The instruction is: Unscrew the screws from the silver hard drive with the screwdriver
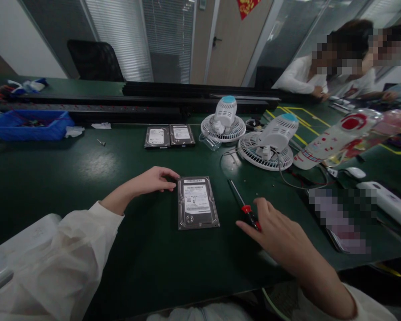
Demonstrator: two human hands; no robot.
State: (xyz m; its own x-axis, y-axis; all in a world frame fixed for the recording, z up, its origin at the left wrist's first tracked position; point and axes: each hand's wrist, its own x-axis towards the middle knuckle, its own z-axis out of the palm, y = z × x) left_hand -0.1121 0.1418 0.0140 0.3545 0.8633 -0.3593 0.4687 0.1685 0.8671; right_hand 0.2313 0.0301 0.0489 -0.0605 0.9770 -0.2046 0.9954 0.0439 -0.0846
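A hard drive (197,203) with a white label lies flat on the green table, label side up. My left hand (158,179) is at its upper left edge, fingertips touching or very near it, fingers loosely apart. To the right, a screwdriver (245,207) with a red and black handle lies with its metal shaft pointing up and left. My right hand (276,227) hovers over the handle, thumb and forefinger spread on either side of it. Part of the handle is hidden by that hand. Two more hard drives (157,137) sit side by side farther back.
White fan heads (268,141) and a patterned bag (341,136) stand at the back right. Small screws (232,169) are scattered nearby. A blue tray (30,125) is at the left, a phone-like slab (337,223) at the right. People (297,78) sit across the table.
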